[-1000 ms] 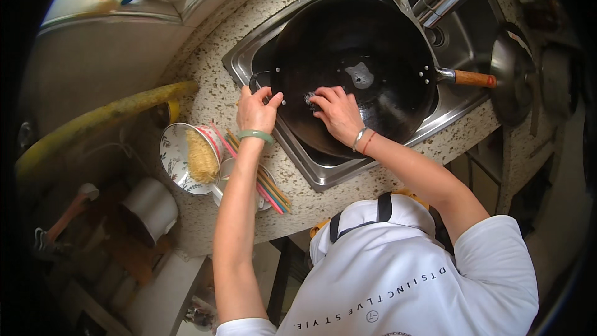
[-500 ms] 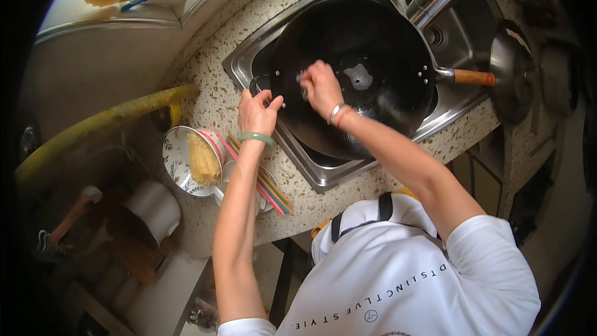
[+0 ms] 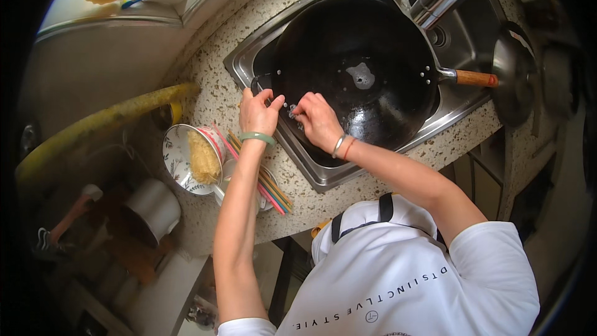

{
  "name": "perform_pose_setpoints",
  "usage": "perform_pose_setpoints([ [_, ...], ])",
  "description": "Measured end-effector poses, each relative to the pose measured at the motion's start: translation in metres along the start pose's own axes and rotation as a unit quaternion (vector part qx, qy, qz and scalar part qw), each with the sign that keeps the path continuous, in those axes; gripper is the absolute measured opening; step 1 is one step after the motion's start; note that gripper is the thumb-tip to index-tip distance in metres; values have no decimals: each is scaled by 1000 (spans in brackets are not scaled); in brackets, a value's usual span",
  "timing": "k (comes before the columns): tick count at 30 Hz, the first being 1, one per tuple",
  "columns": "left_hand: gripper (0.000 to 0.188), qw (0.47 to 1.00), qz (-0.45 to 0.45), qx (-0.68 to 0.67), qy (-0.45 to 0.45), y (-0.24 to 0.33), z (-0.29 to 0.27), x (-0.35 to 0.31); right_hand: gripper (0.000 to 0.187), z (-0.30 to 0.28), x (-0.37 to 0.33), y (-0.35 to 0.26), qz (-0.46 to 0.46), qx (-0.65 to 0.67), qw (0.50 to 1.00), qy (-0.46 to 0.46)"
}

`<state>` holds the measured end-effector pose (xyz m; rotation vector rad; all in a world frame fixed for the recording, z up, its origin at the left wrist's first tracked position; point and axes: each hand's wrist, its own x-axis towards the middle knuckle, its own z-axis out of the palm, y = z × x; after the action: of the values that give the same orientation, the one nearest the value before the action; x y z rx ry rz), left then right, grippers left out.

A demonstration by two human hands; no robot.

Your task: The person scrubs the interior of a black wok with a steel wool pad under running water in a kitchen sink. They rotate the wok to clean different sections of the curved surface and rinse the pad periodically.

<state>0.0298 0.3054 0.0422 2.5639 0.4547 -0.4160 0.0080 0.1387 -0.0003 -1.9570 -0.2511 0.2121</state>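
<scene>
A large dark wok (image 3: 385, 31) sits over a steel sink basin, its wooden handle (image 3: 476, 78) pointing right. A small pale puddle lies at its bottom. My left hand (image 3: 260, 113) holds the wok's left edge beside the small loop handle (image 3: 255, 83), its thumb toward the rim. My right hand (image 3: 318, 121) is inside the wok near the left rim, fingers pinched on a small silvery wad that looks like a steel wool scrubber (image 3: 291, 112). Most of that wad is hidden by my fingers.
A chrome faucet (image 3: 444, 0) reaches in above the right basin. Left of my left forearm stand a patterned bowl (image 3: 176, 165) with a yellow loofah-like sponge (image 3: 204, 158) and several colored chopsticks (image 3: 273, 191). A pot lid (image 3: 511, 74) is at the right.
My right hand has moved down and nearer along the wok's left inner wall, toward the rim by my left hand. My left hand has stayed in place.
</scene>
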Motion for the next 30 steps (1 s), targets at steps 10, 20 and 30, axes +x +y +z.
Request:
perform_pose_setpoints([
  [10, 40, 1000, -10, 8, 2, 3, -1, 1, 10, 9, 26, 15, 6, -32, 998, 60],
  [20, 39, 1000, 17, 1, 3, 4, -3, -1, 9, -1, 66, 30, 4, -56, 990, 132],
  [30, 36, 999, 30, 3, 14, 1, 1, 0, 10, -2, 70, 33, 31, -43, 990, 132],
])
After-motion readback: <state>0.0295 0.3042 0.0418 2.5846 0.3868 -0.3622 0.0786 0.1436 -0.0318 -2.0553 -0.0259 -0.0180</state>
